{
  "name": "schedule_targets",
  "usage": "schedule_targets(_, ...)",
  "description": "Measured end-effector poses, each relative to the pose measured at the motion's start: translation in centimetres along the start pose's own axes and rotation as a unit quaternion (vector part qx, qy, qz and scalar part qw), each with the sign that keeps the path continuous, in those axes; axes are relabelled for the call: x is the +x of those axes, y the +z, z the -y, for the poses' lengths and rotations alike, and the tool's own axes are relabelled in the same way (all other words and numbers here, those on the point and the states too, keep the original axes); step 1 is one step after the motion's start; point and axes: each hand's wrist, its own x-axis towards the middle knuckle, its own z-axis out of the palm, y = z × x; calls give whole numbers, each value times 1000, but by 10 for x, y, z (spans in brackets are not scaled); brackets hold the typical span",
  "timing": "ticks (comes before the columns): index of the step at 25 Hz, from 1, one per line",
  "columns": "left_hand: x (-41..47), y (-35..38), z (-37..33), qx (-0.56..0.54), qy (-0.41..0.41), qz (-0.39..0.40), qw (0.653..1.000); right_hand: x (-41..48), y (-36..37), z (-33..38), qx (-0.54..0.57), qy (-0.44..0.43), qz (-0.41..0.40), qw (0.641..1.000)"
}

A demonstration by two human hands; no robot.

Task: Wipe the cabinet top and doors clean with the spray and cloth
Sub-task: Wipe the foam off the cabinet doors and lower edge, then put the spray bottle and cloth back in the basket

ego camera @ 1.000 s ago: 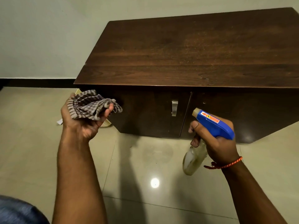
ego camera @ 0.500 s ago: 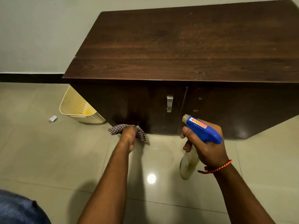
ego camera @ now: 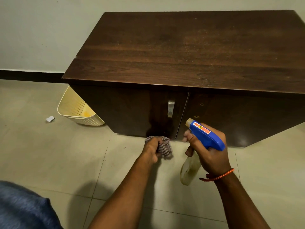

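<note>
A dark wooden cabinet stands against the wall, its top (ego camera: 189, 47) showing faint dusty specks. The left door (ego camera: 118, 109) carries a metal handle (ego camera: 170, 108); the right door (ego camera: 244, 119) is beside it. My left hand (ego camera: 152, 149) grips a bunched checked cloth (ego camera: 165, 149) at the bottom edge of the left door, near the floor. My right hand (ego camera: 209, 154) holds a spray bottle (ego camera: 206, 134) with a blue trigger head and a clear body hanging below; its nozzle points at the doors.
A cream perforated plastic basket (ego camera: 77, 109) leans at the cabinet's left side. A small scrap of paper (ego camera: 50, 119) lies on the tiled floor (ego camera: 57, 159). A blue-clad knee (ego camera: 24, 207) shows at the bottom left.
My left hand carried the cloth from mid-air on the left down to the door's bottom edge, then slid it right along that edge. The spray bottle stayed nearly still.
</note>
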Motion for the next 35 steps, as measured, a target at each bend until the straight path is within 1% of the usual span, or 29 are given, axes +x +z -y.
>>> schedule_targets(3,-6,-9,6,-23,-22,-43,999,10,10,11,39,-4,9,999)
schedule_targets(6,-35,-16,2,-42,0,-49,998,21,14,43,55,24,14,998)
schedule_targets(8,-65,-23,-2,-69,-1,-25,997,24,14,70,49,31,6,998)
schedule_targets(11,-130,-34,-20,-133,-47,18,990,32,12,138,32,47,-5,998)
schedule_targets(13,-183,-34,-40,-146,-68,45,986,41,8,191,30,53,2,998)
schedule_targets(15,-228,-32,-65,-121,-63,11,991,53,2,241,30,54,34,998)
schedule_targets(17,-269,-33,-86,-119,-46,-53,990,65,-3,289,-22,35,92,995)
schedule_targets(20,-334,-40,-114,-144,-35,-128,981,88,-1,353,-137,-9,189,972)
schedule_targets(22,-362,-51,-124,-172,-25,-161,971,105,11,381,-177,-46,251,951)
schedule_targets(24,-379,-63,-132,-212,-21,-183,960,123,29,397,-201,-78,288,933)
schedule_targets(26,-389,-81,-144,-237,-11,-193,952,144,53,410,-211,-106,306,922)
schedule_targets(29,-390,-119,-167,-251,12,-195,948,179,101,428,-221,-150,353,896)
schedule_targets(31,-379,-145,-187,-245,14,-216,945,205,139,428,-231,-176,390,874)
schedule_targets(35,-324,-190,-237,-261,2,-261,929,262,224,398,-253,-211,457,826)
